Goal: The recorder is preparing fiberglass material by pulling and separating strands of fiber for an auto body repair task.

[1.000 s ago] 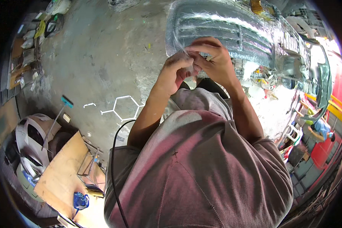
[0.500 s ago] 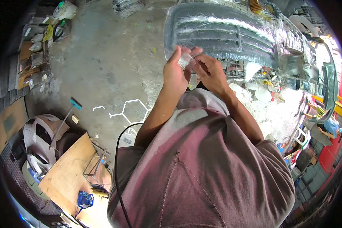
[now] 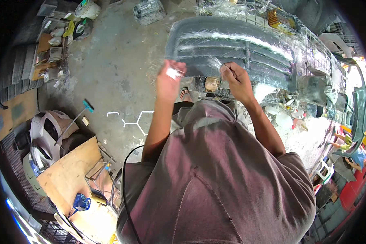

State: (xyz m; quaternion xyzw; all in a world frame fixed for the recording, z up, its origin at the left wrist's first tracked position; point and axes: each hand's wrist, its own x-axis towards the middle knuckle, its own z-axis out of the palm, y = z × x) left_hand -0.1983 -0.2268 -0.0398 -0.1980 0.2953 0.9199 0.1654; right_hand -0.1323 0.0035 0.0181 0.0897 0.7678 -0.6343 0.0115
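My right hand [image 3: 237, 81] pinches a thin tuft of glass fibre strands [image 3: 214, 62] between thumb and fingers, its loose ends fanning out to the left. To its left, my left hand [image 3: 168, 83] is smeared by motion, its fingers curled over a bright white wad of glass fibre [image 3: 173, 73]. Beyond both hands lies a dark grey slatted panel [image 3: 207, 25], like a vehicle grille or bumper part. A whitish band of loose fibre strands [image 3: 219, 35] runs along its upper slat, and the near edge is partly behind my right hand.
The panel rests by a wire-mesh rack [image 3: 256, 18]. A yellow-brown ridged piece [image 3: 281, 22] sits behind. White containers [image 3: 283, 120] stand right of me. At left are a teal-headed brush [image 3: 88, 106], car body parts [image 3: 49, 130] and a wooden board [image 3: 75, 162]. Another person [image 3: 356, 154] is far right.
My hands, which were together over the panel's near left corner, have drawn apart. The left went left with the white wad; the right moved right with the tuft of strands.
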